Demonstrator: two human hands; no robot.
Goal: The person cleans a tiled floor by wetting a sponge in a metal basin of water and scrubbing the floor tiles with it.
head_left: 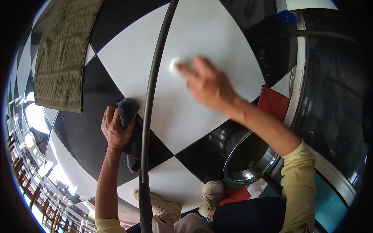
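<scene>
A dark grey cloth (127,112) is bunched in my left hand (115,128), low over a black floor tile; its lower end hangs beside my wrist. My right hand (210,83) is over the large white tile (171,116), blurred by motion. Near its fingertips shows a small bright white spot (174,65), and what the fingers hold, if anything, I cannot make out. Between the hands runs a long dark pole (154,73), from the top edge down to the bottom of the view.
A brown textured mat (64,54) lies at the upper left. Under my right forearm stands a metal bowl (237,176), with a red object (273,104) above it. My beige shoes (211,194) are at the bottom. A dark glossy panel (330,97) fills the right side.
</scene>
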